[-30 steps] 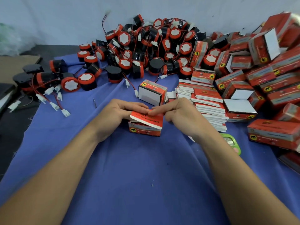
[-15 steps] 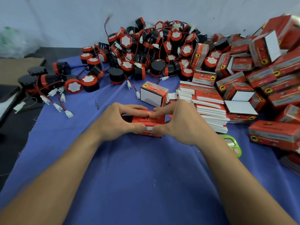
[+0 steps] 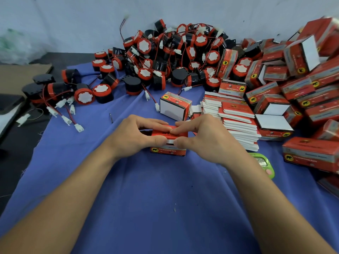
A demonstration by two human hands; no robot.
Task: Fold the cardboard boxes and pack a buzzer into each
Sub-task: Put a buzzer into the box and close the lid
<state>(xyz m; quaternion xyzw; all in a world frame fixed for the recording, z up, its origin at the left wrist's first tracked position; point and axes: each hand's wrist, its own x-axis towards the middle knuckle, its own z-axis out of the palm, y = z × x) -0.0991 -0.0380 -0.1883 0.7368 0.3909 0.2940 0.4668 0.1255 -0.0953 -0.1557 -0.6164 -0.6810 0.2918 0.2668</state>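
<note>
Your left hand [image 3: 135, 137] and right hand [image 3: 203, 139] cover most of the box [image 3: 168, 152] you grip, so you cannot see inside it. Your right forearm hides part of the green gadget [image 3: 266, 166]. The heap of boxes [image 3: 297, 87] runs off the right edge, its print too blurred to read.

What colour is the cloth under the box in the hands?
Blue; the cloth shows plainly in the head view, under the box.

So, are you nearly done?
No. A pile of folded red cardboard boxes sits on the right. The left hand and right hand are pinching the flap of one red box. A heap of round red-and-black buzzers and a stack of flat boxes remain.
</note>
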